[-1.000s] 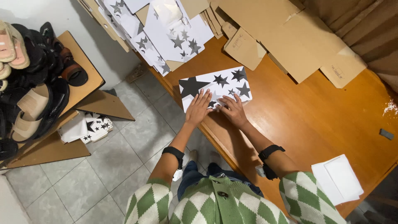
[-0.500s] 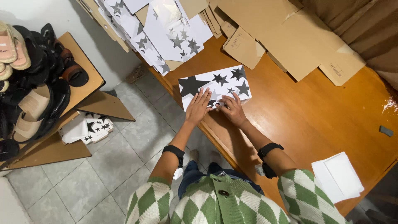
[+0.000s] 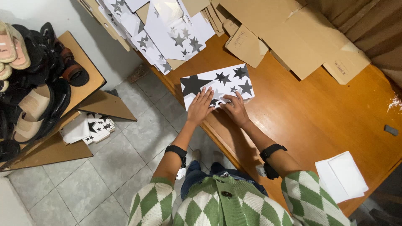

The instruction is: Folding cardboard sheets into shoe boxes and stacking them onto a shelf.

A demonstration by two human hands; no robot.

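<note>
Grip: none closed. L hand (image 3: 200, 106) is laid flat, fingers spread, on near edge of white star-print sheet (image 3: 217, 83); R hand (image 3: 235, 109) is pressed on same edge just beside it, fingers bent, nothing pinched. Sheet is lain flat at near-left part of wooden surface (image 3: 318, 117), by its edge. Brown cardboard flats (image 3: 293, 37) are stacked at far side; more star-print sheets (image 3: 167, 33) are piled far left. White paper stack (image 3: 341, 175) sits near R. Shoe rack (image 3: 37, 83) is seen on tiled floor.
</note>
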